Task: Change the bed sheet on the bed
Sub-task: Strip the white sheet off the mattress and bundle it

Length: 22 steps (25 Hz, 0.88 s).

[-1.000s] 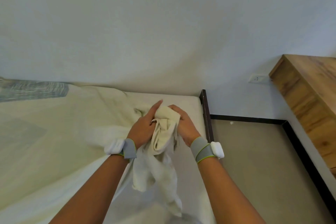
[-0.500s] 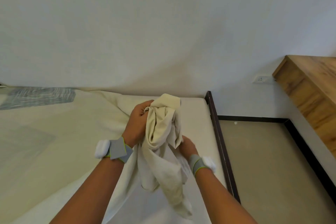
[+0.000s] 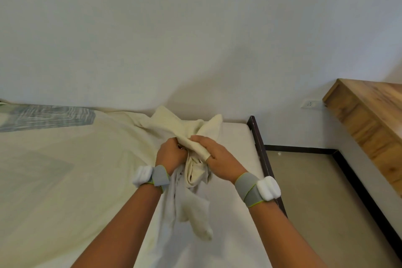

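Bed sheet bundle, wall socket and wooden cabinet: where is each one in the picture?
bed sheet [image 3: 196, 173], head view, on the bunched cream cloth between the two hands.
wall socket [image 3: 308, 104], head view, on its white faceplate.
wooden cabinet [image 3: 367, 124], head view, on its side panel.

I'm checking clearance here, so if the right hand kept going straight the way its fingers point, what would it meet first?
Most likely the left hand: the right hand points up and left across the bunched cream sheet both grip. Depth is unclear.
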### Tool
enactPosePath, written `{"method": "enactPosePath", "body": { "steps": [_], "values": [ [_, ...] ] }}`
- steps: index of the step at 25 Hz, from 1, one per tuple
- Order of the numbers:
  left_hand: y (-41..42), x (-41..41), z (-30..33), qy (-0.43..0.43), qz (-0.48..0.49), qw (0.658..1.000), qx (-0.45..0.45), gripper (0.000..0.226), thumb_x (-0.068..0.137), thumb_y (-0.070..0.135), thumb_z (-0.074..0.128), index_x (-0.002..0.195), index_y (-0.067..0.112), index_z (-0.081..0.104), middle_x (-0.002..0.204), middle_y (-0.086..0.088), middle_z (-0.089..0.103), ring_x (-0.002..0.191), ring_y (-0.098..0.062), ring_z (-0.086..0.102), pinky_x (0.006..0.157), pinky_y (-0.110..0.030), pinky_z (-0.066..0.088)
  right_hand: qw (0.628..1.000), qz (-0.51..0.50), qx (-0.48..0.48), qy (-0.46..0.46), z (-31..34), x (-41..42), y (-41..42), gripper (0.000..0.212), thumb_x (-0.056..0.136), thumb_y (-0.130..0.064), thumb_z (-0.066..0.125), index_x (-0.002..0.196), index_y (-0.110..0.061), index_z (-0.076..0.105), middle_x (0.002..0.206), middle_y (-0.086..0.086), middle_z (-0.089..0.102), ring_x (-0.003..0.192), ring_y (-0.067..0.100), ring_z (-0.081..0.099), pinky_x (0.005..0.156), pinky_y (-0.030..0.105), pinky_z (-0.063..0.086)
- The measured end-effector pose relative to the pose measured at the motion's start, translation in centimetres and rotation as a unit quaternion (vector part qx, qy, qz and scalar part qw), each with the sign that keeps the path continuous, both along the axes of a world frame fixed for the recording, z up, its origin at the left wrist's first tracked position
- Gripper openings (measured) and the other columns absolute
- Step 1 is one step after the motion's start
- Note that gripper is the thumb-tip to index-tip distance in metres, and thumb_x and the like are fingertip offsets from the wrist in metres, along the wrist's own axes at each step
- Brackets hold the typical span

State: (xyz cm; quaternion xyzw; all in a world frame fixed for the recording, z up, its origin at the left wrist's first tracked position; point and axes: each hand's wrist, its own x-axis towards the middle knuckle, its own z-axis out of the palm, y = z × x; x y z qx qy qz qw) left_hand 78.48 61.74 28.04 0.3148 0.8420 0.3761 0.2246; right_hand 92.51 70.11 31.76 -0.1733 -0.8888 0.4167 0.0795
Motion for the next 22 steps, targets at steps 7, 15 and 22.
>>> {"method": "enactPosePath", "body": {
  "steps": [7, 15, 22],
  "values": [
    [-0.3, 2.3, 0.2, -0.113, 0.017, 0.989, 0.091, 0.020, 0.079, 0.021, 0.062, 0.097, 0.012, 0.062, 0.090, -0.005, 0.067, 0.086, -0.025, 0.062, 0.080, -0.038, 0.053, 0.978, -0.059, 0.163, -0.113, -3.3, 0.3, -1.6, 0.109, 0.065, -0.029, 0.078, 0.144, -0.050, 0.007, 0.155, -0.001, 0.000, 0.142, 0.031, 0.019, 0.105, 0.050, 0.037],
    [-6.3, 1.3, -2.5, 0.121, -0.069, 0.984, 0.108, 0.132, 0.052, 0.067, 0.077, 0.151, 0.028, -0.001, 0.157, 0.002, 0.010, 0.144, -0.018, 0.015, 0.115, -0.041, 0.023, 0.978, -0.151, 0.085, 0.120, -1.2, -0.3, -0.4, 0.052, 0.067, 0.005, 0.062, 0.108, -0.027, 0.064, 0.112, -0.001, 0.056, 0.105, 0.017, 0.055, 0.088, 0.020, 0.044],
    [-5.2, -3.1, -1.0, 0.191, -0.108, 0.973, -0.070, 0.145, 0.037, 0.091, 0.059, 0.148, 0.035, -0.015, 0.152, 0.014, 0.022, 0.144, -0.008, 0.009, 0.114, -0.055, -0.010, 0.952, -0.077, -0.068, 0.289, 5.9, 4.8, -0.4, 0.041, 0.068, 0.006, 0.066, 0.092, -0.027, 0.068, 0.105, -0.001, 0.067, 0.110, 0.011, 0.060, 0.096, 0.026, 0.046]
  ]
}}
